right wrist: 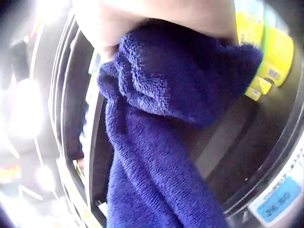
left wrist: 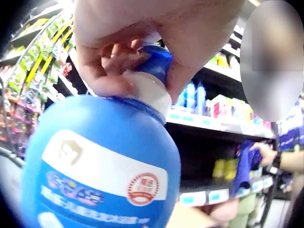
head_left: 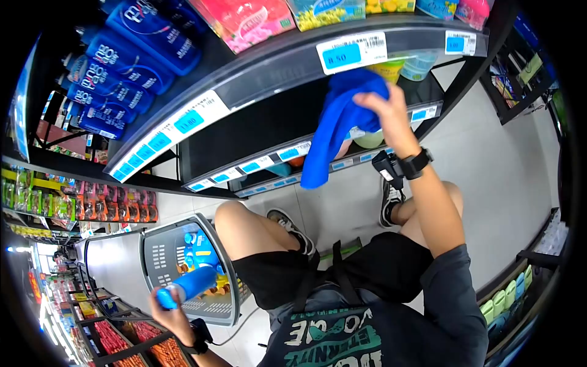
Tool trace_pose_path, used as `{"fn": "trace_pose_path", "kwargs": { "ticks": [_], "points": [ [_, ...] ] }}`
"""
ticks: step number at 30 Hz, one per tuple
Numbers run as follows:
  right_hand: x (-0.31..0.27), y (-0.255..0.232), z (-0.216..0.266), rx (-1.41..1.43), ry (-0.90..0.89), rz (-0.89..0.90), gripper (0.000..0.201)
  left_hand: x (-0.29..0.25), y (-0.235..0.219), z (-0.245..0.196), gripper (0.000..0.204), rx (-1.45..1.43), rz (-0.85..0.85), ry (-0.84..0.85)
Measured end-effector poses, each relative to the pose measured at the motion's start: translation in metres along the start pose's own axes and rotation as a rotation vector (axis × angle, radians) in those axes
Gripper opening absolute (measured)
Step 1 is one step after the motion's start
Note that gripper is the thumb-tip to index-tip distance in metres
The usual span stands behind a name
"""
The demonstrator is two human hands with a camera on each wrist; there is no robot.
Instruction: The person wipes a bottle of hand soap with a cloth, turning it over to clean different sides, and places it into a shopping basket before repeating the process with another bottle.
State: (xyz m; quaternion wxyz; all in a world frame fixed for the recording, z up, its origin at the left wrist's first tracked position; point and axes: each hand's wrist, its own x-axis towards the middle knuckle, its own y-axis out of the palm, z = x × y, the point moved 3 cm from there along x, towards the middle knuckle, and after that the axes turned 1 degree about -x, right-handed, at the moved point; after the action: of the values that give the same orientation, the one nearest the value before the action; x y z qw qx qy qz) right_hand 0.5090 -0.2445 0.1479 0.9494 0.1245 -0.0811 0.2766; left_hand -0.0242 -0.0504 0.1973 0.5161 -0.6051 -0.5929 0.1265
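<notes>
My right hand (head_left: 386, 113) grips a blue towel (head_left: 343, 122), which hangs down in front of the lower shelf. Close up in the right wrist view, the towel (right wrist: 147, 156) looks fuzzy and bunched under the fingers. Down at the left, my left hand (head_left: 172, 315) holds a blue pump bottle (head_left: 194, 286) by its top, over the basket. In the left wrist view the fingers (left wrist: 114, 85) curl round the white collar and blue pump head of the bottle (left wrist: 104, 156), whose label is white and blue.
A grey shopping basket (head_left: 229, 306) on the floor holds blue and yellow packages (head_left: 202, 252). The curved shelf (head_left: 269, 79) ahead carries blue bottles (head_left: 131, 58), tissue packs (head_left: 247, 21) and price tags. Yellow tubs (right wrist: 278, 57) stand behind the towel.
</notes>
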Motion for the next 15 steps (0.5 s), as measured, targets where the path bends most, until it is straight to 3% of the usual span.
{"fn": "trace_pose_path", "kwargs": {
  "ticks": [2,3,5,7,8,10,11,12,15],
  "points": [
    [-0.003,-0.015,0.0,0.363,0.198,-0.023,0.027,0.01,-0.02,-0.06,0.035,-0.129,-0.095,0.022],
    [-0.006,-0.021,-0.006,0.503,0.311,-0.018,0.024,0.014,-0.026,-0.069,0.034,-0.271,-0.157,0.057],
    [-0.018,-0.02,-0.007,0.651,0.451,0.03,0.022,0.02,-0.038,-0.084,0.036,-0.642,-0.102,-0.046],
    [-0.032,-0.015,-0.009,0.678,0.455,0.09,0.024,0.021,-0.031,-0.11,0.038,-0.781,-0.05,-0.022],
    [-0.04,-0.014,-0.008,0.696,0.471,0.106,0.038,0.019,-0.021,-0.125,0.04,-0.927,-0.007,0.006],
    [-0.056,-0.008,0.003,0.71,0.434,0.139,0.043,0.013,0.011,-0.157,0.055,-0.866,-0.002,0.08],
    [-0.062,-0.005,0.008,0.743,0.426,0.213,0.045,0.009,0.029,-0.178,0.06,-0.919,0.177,0.008],
    [-0.07,-0.001,0.009,0.769,0.399,0.265,0.034,0.004,0.054,-0.195,0.056,-0.929,0.208,0.023],
    [-0.098,0.015,-0.001,0.487,0.443,0.516,0.049,-0.012,0.125,-0.239,0.041,-0.858,0.414,0.128]
  ]
}}
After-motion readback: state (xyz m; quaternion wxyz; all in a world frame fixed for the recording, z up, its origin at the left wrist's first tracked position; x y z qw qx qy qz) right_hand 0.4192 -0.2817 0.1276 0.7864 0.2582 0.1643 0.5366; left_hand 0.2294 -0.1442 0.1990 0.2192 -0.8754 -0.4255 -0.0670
